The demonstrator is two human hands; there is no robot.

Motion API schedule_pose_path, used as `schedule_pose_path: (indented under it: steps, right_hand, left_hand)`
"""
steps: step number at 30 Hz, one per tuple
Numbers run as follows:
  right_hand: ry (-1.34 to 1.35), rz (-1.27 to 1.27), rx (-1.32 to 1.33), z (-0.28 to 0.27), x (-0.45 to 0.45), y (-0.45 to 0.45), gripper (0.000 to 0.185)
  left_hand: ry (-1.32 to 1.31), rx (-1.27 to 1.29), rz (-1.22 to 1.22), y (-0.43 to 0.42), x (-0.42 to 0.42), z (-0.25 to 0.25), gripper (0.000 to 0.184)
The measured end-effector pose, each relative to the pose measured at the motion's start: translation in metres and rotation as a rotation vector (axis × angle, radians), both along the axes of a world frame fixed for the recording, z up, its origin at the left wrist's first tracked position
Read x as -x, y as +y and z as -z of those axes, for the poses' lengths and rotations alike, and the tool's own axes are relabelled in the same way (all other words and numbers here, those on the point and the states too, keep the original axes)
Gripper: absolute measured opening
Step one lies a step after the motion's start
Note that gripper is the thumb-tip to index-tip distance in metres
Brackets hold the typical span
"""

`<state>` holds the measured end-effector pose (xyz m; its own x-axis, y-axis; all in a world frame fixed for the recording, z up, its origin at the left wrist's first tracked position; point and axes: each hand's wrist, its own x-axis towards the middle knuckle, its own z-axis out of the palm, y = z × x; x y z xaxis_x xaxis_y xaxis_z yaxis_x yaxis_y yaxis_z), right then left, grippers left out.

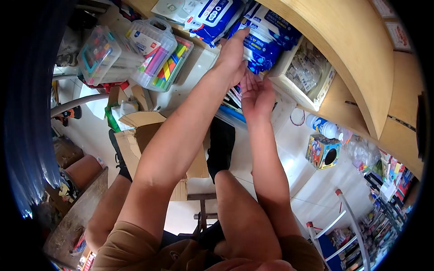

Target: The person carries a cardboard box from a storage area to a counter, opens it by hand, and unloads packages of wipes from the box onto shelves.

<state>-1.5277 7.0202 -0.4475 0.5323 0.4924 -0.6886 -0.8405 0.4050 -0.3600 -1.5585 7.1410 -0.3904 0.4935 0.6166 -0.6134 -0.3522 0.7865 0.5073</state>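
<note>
A blue pack of alcohol wipes stands at the shelf's edge, top centre, with more blue packs around it. My left hand grips its near left side; the thumb lies along the pack and the other fingers are mostly hidden. Just below, my right hand is palm up, fingers stretched out towards the pack's lower end. Whether those fingertips bear its weight I cannot tell. Beneath the hands, a bin of pens is partly covered.
Left are clear plastic cases of markers and an open cardboard box by my legs. A white box of small packets sits right of the wipes, under the curved wooden edge. A bottle, printed carton and metal ladder are right.
</note>
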Motion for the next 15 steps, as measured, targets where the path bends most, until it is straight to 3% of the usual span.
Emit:
schedule_pose_path:
  steps: [4,7,11,13,15]
  right_hand:
    - [0.012,-0.075,-0.008,0.006,0.002,-0.003,0.028]
    - [0.006,-0.040,-0.033,0.007,-0.012,0.003,0.026]
    - [-0.074,0.001,-0.026,0.000,-0.004,-0.002,0.026]
    - [-0.143,-0.014,-0.011,0.006,-0.001,-0.002,0.026]
    - [-0.142,-0.003,-0.068,0.009,-0.002,-0.005,0.028]
  left_hand:
    - [0.021,-0.012,0.085,-0.001,0.007,-0.001,0.047]
    - [0.176,-0.137,0.158,0.003,0.010,-0.006,0.067]
    - [0.331,-0.179,0.229,0.001,0.014,-0.007,0.073]
    - [0.488,-0.323,0.263,0.000,0.014,-0.004,0.076]
    - [0.481,-0.363,0.268,0.004,0.017,-0.001,0.074]
